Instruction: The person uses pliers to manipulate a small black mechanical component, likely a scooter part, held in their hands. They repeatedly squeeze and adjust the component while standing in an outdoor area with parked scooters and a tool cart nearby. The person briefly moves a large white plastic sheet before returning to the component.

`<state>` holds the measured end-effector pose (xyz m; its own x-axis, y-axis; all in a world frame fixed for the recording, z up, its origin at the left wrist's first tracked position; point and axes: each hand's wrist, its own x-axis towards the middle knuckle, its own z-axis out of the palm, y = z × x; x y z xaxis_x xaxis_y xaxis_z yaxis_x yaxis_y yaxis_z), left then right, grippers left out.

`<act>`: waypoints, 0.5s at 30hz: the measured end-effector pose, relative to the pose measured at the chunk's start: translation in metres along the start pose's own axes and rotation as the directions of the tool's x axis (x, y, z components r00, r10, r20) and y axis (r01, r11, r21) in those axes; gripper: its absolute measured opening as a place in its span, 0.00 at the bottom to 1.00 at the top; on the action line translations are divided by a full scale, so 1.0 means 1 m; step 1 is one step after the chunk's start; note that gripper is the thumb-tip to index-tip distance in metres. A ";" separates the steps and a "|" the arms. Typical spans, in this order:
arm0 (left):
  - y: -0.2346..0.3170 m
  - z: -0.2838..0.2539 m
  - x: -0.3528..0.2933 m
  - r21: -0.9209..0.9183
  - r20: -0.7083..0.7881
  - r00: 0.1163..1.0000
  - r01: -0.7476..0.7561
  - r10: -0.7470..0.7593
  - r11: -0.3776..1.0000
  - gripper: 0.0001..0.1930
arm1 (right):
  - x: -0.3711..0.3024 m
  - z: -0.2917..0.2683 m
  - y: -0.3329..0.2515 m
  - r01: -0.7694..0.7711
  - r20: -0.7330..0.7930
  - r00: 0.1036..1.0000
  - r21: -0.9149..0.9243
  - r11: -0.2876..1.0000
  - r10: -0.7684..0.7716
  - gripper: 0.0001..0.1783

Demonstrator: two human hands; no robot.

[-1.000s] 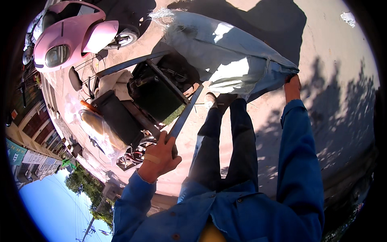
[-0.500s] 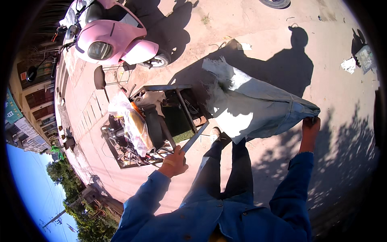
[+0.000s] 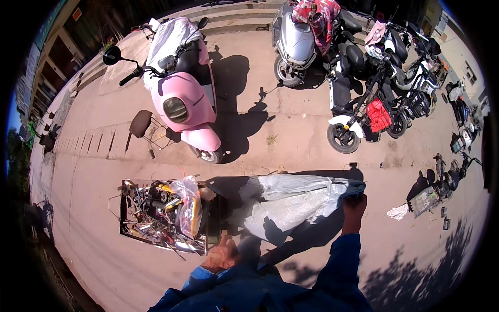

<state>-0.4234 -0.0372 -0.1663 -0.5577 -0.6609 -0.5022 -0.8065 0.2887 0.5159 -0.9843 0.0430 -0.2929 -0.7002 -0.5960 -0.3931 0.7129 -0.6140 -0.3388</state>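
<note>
Blur softened the left hand (image 3: 222,254) at eleven o'clock from the torso; whether it was open or gripping could not be told. At two, the right hand (image 3: 354,209) was closed round the gathered end of a pale sack (image 3: 296,205), which stretched leftward across one o'clock. At ten sat a dark box (image 3: 121,210) of jumbled parts and a clear plastic bag (image 3: 188,205). Beyond, at eleven, a brown-padded seat (image 3: 141,124) stood beside a pink scooter (image 3: 179,89); farthest, at twelve, a silver scooter (image 3: 296,44).

Head-worn fisheye, close overhead, facing down and ahead, dark rim unclear
</note>
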 end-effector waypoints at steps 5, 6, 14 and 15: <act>0.014 -0.035 0.051 -0.084 -0.185 0.982 -0.046 0.029 0.995 0.27 | 0.084 0.091 0.035 -0.007 -0.027 1.000 -0.106 0.994 0.004 0.09; 0.021 -0.048 0.064 -0.106 -0.184 0.983 -0.043 0.023 0.993 0.24 | 0.085 0.108 0.033 -0.004 -0.033 0.999 -0.131 0.991 0.000 0.07; 0.038 -0.142 0.157 -0.012 -0.289 0.954 -0.086 0.079 0.996 0.26 | 0.158 0.143 0.048 0.034 -0.073 0.996 -0.275 0.961 -0.056 0.10; 0.044 -0.154 0.164 0.002 -0.283 0.954 -0.102 0.098 0.995 0.26 | 0.169 0.139 0.053 0.014 -0.063 0.997 -0.272 0.962 -0.032 0.10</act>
<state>-0.5198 -0.2394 -0.1190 -0.5558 -0.7983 -0.2322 -0.7460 0.3556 0.5630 -1.0705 -0.1618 -0.2587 -0.7187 -0.5421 -0.4354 0.6871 -0.4582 -0.5638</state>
